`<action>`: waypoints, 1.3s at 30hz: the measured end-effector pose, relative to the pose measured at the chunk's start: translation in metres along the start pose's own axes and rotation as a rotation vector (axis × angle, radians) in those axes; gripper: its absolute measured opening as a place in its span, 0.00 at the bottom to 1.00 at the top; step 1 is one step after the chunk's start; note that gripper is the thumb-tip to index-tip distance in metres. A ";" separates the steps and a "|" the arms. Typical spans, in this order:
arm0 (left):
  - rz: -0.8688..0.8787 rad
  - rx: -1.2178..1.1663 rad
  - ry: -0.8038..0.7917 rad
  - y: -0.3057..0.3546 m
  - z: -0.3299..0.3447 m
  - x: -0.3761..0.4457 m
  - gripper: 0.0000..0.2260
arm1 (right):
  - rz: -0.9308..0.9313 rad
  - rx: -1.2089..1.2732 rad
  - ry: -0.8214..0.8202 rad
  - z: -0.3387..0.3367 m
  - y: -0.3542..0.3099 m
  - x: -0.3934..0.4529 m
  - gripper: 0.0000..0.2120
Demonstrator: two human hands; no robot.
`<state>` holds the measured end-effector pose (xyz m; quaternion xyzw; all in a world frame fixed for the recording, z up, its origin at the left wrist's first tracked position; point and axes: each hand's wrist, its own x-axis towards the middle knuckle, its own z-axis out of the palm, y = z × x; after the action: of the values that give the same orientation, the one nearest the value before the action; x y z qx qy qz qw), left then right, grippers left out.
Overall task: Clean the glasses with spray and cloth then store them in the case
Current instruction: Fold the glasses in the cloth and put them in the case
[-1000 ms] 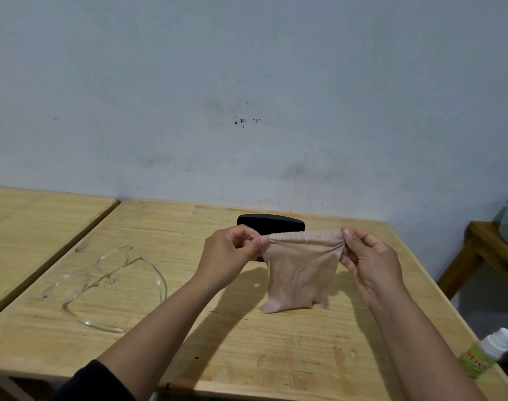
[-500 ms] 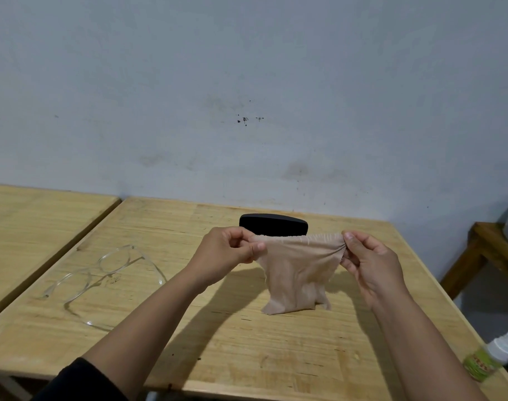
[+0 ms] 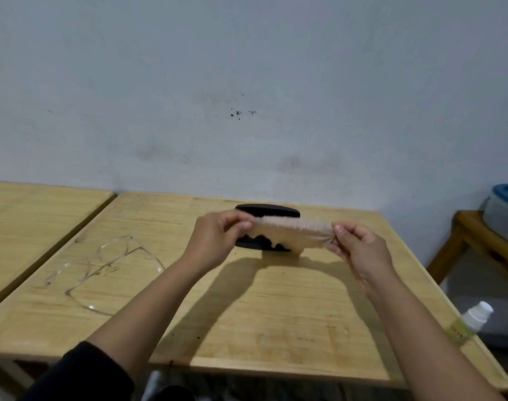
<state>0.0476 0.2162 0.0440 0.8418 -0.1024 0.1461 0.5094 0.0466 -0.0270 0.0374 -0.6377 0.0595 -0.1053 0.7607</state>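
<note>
A beige cloth [image 3: 293,234] is stretched tight between my left hand [image 3: 218,241] and my right hand [image 3: 359,250], above the middle of the wooden table [image 3: 247,308]. Each hand pinches one end of it. The cloth is bunched up into a short band. Right behind it lies the black glasses case [image 3: 264,213], closed and partly hidden by the cloth. Clear-framed glasses [image 3: 102,264] rest unfolded on the table to the left of my left arm. A small spray bottle [image 3: 469,322] with a white cap lies at the table's right edge.
A second wooden table [image 3: 30,221] adjoins on the left with a narrow gap between. A low wooden stand [image 3: 478,244] at the right carries a blue-lidded container [image 3: 504,209]. The grey wall runs close behind the tables.
The cloth hung down loose between my hands before; now it is pulled up and stretched into a short band. Both hands sit slightly farther apart, still at the same spot.
</note>
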 end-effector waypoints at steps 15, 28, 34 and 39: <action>0.118 0.200 -0.420 -0.045 -0.003 -0.079 0.05 | 0.128 -0.346 -0.211 -0.038 0.041 -0.077 0.10; 0.074 0.541 -0.378 -0.053 0.042 -0.043 0.19 | -0.192 -1.029 -0.272 -0.011 0.063 -0.037 0.08; 0.113 0.432 -0.279 -0.047 0.036 -0.055 0.13 | -0.231 -1.063 -0.258 -0.014 0.056 -0.049 0.08; 0.168 0.392 -0.363 -0.036 0.041 -0.085 0.12 | -0.184 -1.136 -0.377 -0.022 0.050 -0.068 0.12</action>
<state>-0.0141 0.1980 -0.0336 0.9252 -0.2312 0.0515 0.2965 -0.0206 -0.0240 -0.0186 -0.9544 -0.0848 -0.0075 0.2862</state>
